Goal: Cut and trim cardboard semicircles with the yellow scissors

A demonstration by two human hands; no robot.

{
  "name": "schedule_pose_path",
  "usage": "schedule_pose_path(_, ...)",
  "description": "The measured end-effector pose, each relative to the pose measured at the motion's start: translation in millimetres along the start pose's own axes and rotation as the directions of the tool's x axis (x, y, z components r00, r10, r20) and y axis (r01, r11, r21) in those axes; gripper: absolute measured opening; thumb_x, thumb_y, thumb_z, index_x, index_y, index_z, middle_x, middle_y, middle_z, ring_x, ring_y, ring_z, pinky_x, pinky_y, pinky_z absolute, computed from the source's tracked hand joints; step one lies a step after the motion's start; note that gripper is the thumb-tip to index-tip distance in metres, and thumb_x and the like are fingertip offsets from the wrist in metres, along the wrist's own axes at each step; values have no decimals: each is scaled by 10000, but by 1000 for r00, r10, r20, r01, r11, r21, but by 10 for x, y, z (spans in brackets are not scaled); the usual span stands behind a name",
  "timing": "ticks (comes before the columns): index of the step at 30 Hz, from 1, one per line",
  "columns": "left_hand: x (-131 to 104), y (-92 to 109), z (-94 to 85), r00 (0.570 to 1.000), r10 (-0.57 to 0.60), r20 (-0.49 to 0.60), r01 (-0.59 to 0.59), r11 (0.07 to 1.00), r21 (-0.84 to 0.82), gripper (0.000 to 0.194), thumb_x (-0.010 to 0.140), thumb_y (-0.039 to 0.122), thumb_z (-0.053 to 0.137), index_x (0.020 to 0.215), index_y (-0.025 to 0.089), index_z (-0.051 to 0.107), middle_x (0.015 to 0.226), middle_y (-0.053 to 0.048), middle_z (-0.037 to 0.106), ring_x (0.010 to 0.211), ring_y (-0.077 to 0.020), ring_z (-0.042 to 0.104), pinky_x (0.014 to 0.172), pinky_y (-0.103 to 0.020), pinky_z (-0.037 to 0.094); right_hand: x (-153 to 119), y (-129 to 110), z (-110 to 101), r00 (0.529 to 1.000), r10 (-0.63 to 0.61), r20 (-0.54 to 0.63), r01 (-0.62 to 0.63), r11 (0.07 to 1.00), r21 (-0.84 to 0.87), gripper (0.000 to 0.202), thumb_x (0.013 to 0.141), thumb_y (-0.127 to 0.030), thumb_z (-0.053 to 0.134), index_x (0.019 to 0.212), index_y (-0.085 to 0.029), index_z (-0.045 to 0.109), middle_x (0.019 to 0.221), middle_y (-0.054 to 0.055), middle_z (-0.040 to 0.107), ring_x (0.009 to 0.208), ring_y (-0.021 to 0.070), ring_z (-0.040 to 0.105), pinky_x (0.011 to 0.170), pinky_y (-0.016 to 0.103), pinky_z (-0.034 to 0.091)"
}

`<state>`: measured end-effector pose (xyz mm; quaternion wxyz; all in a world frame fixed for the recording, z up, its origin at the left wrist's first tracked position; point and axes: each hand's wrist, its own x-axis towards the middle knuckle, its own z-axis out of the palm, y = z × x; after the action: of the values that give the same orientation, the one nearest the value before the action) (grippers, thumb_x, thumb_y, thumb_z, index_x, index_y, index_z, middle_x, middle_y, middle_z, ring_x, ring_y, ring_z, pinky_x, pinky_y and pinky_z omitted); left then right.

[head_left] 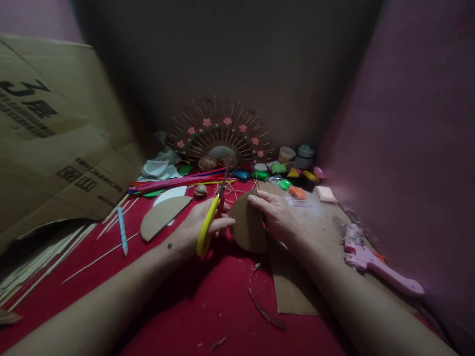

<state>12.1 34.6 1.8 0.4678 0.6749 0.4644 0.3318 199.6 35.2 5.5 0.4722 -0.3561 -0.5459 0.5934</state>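
Note:
My left hand (202, 222) is closed around a pair of yellow-handled scissors (208, 225), whose dark blades point up and away from me. In my right hand (276, 215) is a rounded piece of brown cardboard (247, 225), pinched at its upper right edge and held upright above the red cloth. The scissors are just left of this piece, and the blades do not appear to cut into it. Left of my left hand lies a cardboard half circle (163, 217), partly over a white paper piece (172, 195).
At the back stands a stick fan with pink flowers (227, 120). Pipe cleaners (178, 183), a twine ball (208, 163) and clay packets (260, 175) lie before it. A pink glue gun (386, 274) rests right, on a cardboard sheet (293, 291). A blue pencil (122, 230) and large carton (55, 138) are left.

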Motion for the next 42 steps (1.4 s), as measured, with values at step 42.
schedule_pose_path(42,-167,278,-124,982,-113,152,-106,339,935,146,801,248,362,893,172,445,718,-104,635,634,-240,603,516,-304,327,-30,-233,8,994,-67,-85,31,928,-371,159,735,-219,480,577,-201,484,600,-25,484,622,129,457,620,274,392)
